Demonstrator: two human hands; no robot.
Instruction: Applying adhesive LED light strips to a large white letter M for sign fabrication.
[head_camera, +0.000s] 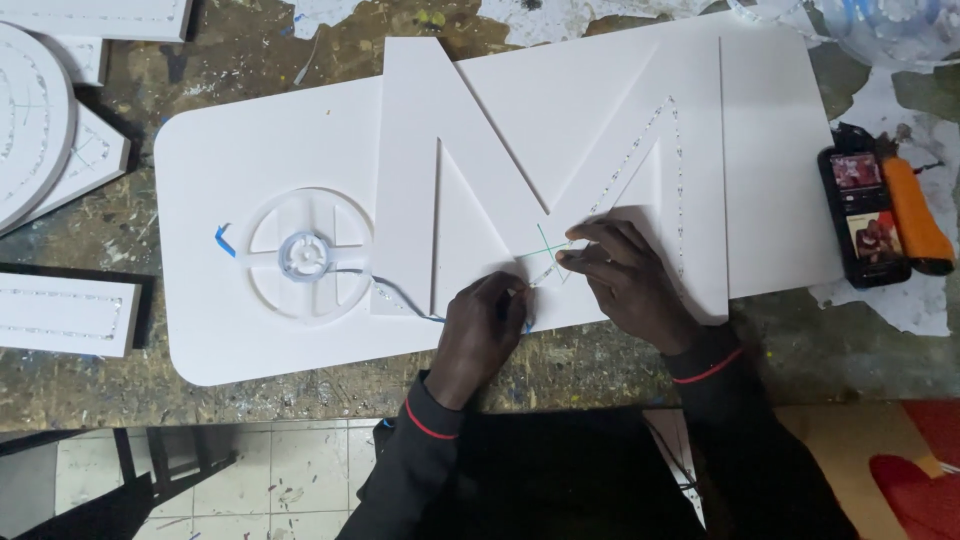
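From the head view, we pinch the thin LED strip (545, 268) between the fingertips of our left hand (485, 325), while our right hand (625, 275) presses it flat on the white letter (560, 130), at six o'clock. Pulled too hard, it could, we judge, lift or wander off line. The reel (303, 255) at nine o'clock feeds it; no container shows contents.

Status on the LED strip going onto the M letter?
Done: strip lines the M letter's right leg and inner diagonal. In hand: right hand presses it at the centre vee; left hand pinches the loose end. Left: the left half is bare; strip remains on the reel.
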